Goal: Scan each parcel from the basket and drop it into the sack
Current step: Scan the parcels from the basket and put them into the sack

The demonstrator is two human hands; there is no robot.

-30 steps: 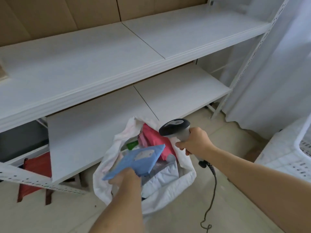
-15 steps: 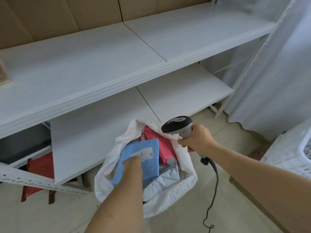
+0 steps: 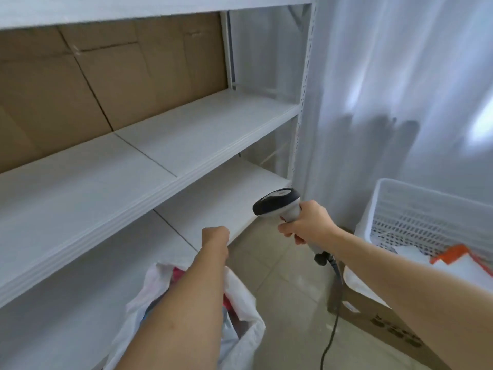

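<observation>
- Left hand [image 3: 215, 235]: raised above the sack, knuckles toward the camera, fingers curled under into a loose fist. It holds nothing.
- Right hand [image 3: 306, 225]: wrapped around the grip of the barcode scanner [image 3: 277, 202]. The scanner head is dark on its front rim and grey on top, and it points to the left, toward the shelving.
- Scanner cable [image 3: 330, 327]: leaves the base of the grip below the right hand and hangs down to the tiled floor [image 3: 288, 311].
- Sack [image 3: 248, 316]: white plastic, mouth open, standing on the floor directly under the left forearm. Pink and pale parcels [image 3: 177, 273] show inside it — the forearm covers most of the contents.
- Basket [image 3: 416, 209]: white perforated plastic, to the right of the right hand and beyond the right forearm. It rests on a brown cardboard box [image 3: 386, 324].
- Basket contents: a white parcel with an orange edge [image 3: 458, 265] lies inside, near the right forearm; more white packaging lies beside it.
- Shelving [image 3: 186, 145]: white boards run ahead and to the left of both hands, with brown cardboard [image 3: 106, 76] lining the back.
- Curtain [image 3: 400, 89]: white fabric hangs beyond the right hand — behind the basket.
</observation>
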